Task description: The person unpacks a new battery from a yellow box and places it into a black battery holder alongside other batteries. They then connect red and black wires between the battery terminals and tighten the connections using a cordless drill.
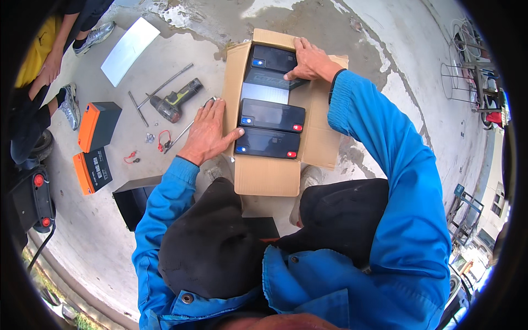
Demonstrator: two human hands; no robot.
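An opened cardboard box [267,177] stands on the ground between my feet. Two black batteries, a middle one [275,113] and a nearer one [269,142], lie side by side in it, each with a blue and a red terminal. At the far end a third black battery [273,56] leans, its printed side showing. My right hand [313,59] grips that battery's right end, thumb on the near side, fingers beyond. Flat against the box's left side rests my left hand [209,131], fingers stretched out, thumb at the rim. A thin metal rod [180,137] passes beside or under it; which is hidden.
Left of the box lie a cordless drill [175,102], a T-handle wrench [159,88] and small red-and-black leads [164,142]. Two orange-and-black batteries [99,126] and a black case [132,201] stand farther left. A white panel [131,50] lies near another person's shoes [70,105].
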